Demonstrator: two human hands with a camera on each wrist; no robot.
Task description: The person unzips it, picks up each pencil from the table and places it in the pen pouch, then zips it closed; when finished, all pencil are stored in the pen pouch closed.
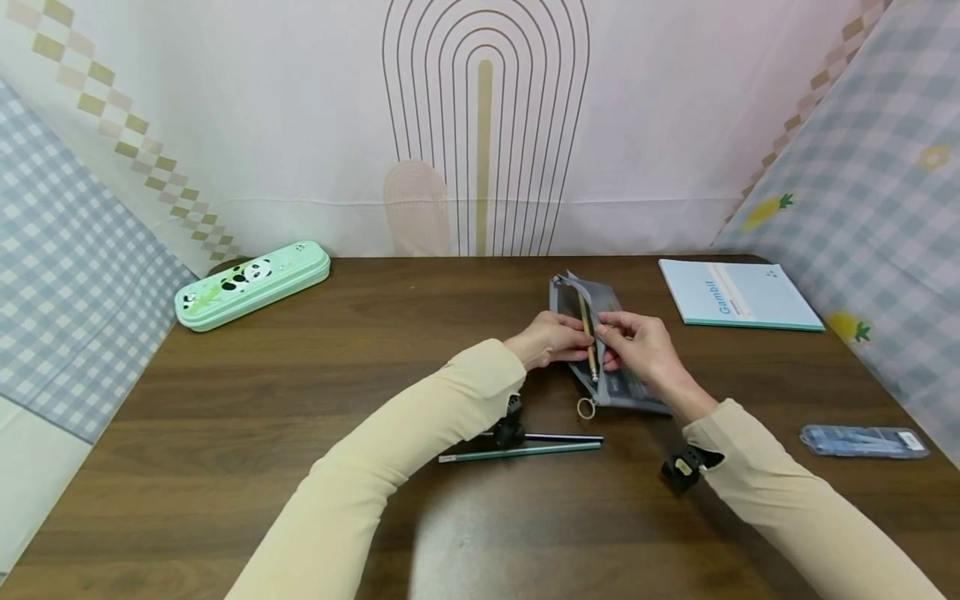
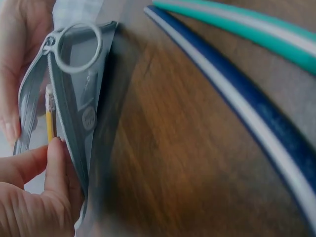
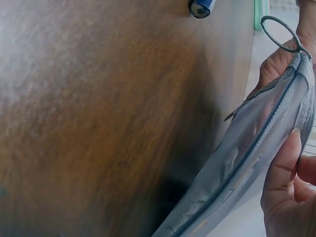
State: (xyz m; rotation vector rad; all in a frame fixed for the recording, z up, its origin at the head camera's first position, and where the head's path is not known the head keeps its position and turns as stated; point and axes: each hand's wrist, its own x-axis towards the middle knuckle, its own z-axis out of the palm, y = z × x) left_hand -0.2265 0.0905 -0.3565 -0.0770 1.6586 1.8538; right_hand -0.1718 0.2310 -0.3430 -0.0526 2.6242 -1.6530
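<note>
A grey see-through zip pouch [image 1: 626,387] with a ring pull [image 1: 587,408] is held up off the table, its zipper parted. My left hand [image 1: 551,340] pinches a yellow pencil [image 1: 584,312] at the pouch's mouth; in the left wrist view the pencil's eraser end [image 2: 50,98] shows between the zipper edges. My right hand [image 1: 643,346] grips the other edge of the mouth between thumb and fingers, as the right wrist view also shows. Below my left wrist, a dark blue pencil [image 1: 562,437] and a green pencil [image 1: 525,452] lie on the table.
A mint pencil case [image 1: 255,283] with a panda print lies at the back left. At the back right is a light blue notebook [image 1: 738,292]. A clear blue flat case [image 1: 862,442] sits near the right edge of the brown table [image 1: 225,467].
</note>
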